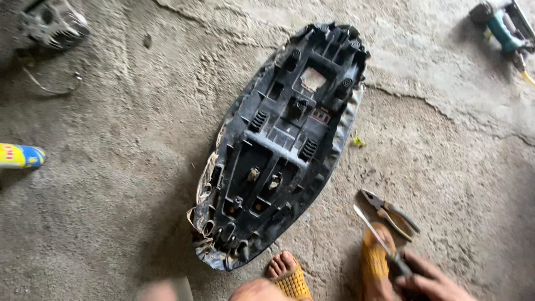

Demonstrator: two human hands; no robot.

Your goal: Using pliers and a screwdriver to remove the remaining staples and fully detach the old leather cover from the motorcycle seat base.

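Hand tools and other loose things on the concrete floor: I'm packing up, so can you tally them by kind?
Seat base, black, upside down: 1
Pliers: 1
Screwdriver, held in the right hand: 1
Power tool, teal: 1
Spray can, yellow and blue: 1
Grey metal machine part: 1
Total: 6

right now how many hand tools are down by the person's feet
2. A screwdriver is held in the right hand, its blade angled up and left. Pliers lie on the floor just beyond it. Others may be out of frame.
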